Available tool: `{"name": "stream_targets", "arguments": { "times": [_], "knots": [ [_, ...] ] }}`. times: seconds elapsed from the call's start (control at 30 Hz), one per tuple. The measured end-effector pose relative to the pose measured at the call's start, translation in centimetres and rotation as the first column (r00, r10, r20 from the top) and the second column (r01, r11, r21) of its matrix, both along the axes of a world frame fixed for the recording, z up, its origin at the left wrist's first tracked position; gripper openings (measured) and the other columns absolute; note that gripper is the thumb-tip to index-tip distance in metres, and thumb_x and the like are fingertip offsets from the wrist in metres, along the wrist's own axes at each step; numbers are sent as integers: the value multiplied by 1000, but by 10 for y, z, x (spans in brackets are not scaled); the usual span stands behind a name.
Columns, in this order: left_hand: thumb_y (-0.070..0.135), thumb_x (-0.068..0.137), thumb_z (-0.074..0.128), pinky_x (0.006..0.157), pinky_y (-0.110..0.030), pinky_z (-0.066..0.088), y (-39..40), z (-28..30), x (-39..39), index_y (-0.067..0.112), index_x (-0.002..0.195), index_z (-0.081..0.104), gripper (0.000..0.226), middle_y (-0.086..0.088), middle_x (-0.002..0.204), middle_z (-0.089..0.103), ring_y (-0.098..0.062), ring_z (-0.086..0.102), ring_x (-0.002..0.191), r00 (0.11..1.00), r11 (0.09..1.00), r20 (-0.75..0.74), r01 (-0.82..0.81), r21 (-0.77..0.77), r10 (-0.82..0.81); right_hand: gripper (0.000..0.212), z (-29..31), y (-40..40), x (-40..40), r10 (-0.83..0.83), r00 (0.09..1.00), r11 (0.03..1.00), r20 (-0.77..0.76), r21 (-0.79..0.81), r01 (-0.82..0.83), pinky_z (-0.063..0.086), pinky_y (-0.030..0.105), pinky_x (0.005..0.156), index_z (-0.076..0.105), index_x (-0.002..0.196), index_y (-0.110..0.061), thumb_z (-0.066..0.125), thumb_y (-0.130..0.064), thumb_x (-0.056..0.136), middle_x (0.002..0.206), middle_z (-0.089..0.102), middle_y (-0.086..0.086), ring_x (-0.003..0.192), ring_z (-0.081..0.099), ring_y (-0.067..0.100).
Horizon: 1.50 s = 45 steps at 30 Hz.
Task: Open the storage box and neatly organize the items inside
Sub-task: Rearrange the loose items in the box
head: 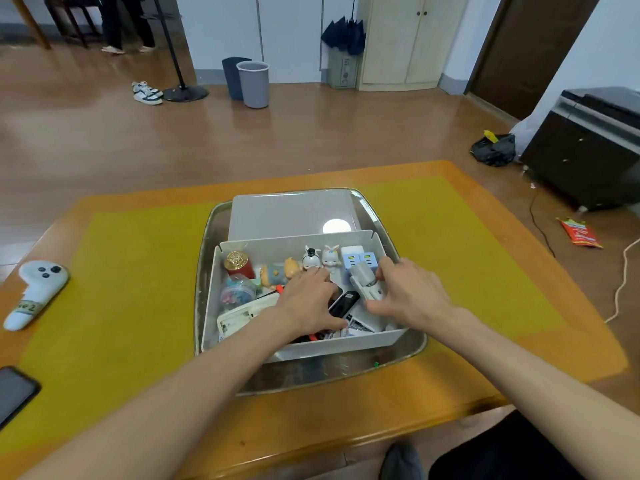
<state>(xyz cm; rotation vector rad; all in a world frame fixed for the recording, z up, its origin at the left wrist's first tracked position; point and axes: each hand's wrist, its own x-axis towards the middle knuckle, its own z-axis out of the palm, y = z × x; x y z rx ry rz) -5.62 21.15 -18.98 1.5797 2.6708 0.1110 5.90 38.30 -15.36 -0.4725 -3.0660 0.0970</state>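
Storage box [298, 348], white and lidless, sits open in a metal tray [204, 271] on the yellow mat [138, 289] of the table [450, 386]; its lid [291, 213] lies flat in the tray just beyond the box. Both hands reach into the box. Right hand [412, 292]: fingers curled round a grey gadget [363, 280], thumb below it and fingertips over its far end, gripping it. Left hand [308, 299]: palm down, fingers fairly straight and extended, resting on the contents; a black oblong device [343, 303] lies just right of these fingers, between the two hands. Just beyond the left fingertips stand two small white figurines [320, 258], and left of those lies a doll in blue [277, 271]. Beyond the right fingertips are pale blue chargers [356, 258]. Further left of the left fingers: a red jar with a gold top [239, 265], a clear tub of coloured clips [237, 291], and a white flat case [242, 315] touching the left wrist. Well left of both hands, outside the tray, a white controller [34, 292] and a dark phone [14, 393] lie on the table.
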Motion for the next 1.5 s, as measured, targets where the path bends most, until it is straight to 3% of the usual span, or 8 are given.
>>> {"name": "stream_targets", "arguments": {
  "times": [0.13,0.3,0.43,0.67,0.9,1.1,1.33,1.5],
  "knots": [
    [36,75,64,51,-29,24,2,7,3,16,63,59,24,1,76,54,-23,56,79,998,998,23,-55,-1,55,45,-3,2,3,31,999,999,-20,-21,-32,32,32,50,49,102,-27,61,-59,72,78,53,-9,78,52,19],
    [25,67,64,48,-26,31,-7,20,-6,17,49,47,27,2,48,36,-19,38,50,922,970,306,-244,-13,237,54,2,2,1,96,995,995,6,33,-96,37,33,52,50,117,-27,49,-60,73,82,59,-2,78,55,22],
    [27,66,66,47,-26,31,-17,35,-19,20,45,44,32,6,43,33,-16,33,46,862,931,397,-362,42,317,54,1,-5,-1,102,995,990,6,96,-102,31,30,47,47,98,-23,32,-66,70,68,42,-8,62,47,18],
    [36,71,64,48,-28,34,-27,36,-11,19,62,58,21,-2,63,59,-20,56,61,895,939,291,-341,-38,337,45,-15,-20,-17,112,990,940,89,315,-135,30,31,53,49,97,-18,52,-61,83,90,66,1,80,55,22],
    [36,89,56,48,-29,33,-30,29,-12,16,77,66,25,-2,74,68,-20,63,71,911,942,258,-336,18,321,57,-17,-10,-23,130,972,943,196,279,-183,39,44,96,64,116,-20,54,-67,87,123,63,4,122,47,24],
    [33,101,54,60,-32,44,-36,25,-20,18,94,74,25,2,85,71,-17,63,78,897,956,363,-289,50,252,38,-7,-4,-18,198,980,972,-32,136,-192,45,36,83,64,105,-23,54,-58,92,110,64,-3,108,52,20],
    [25,105,48,79,-46,49,-41,36,-29,6,93,70,31,-13,88,70,-27,62,83,809,980,584,-162,116,65,61,-3,-23,-33,401,912,914,-86,-24,-404,48,37,89,55,135,-29,69,-56,83,127,61,-10,111,50,16],
    [32,100,56,78,-36,50,-62,43,-27,22,105,71,19,4,99,65,-14,60,91,931,966,332,-209,154,149,34,-9,-29,-38,354,933,934,-62,-22,-356,44,35,64,65,105,-31,65,-59,85,102,64,-13,100,51,16]
  ]
}}
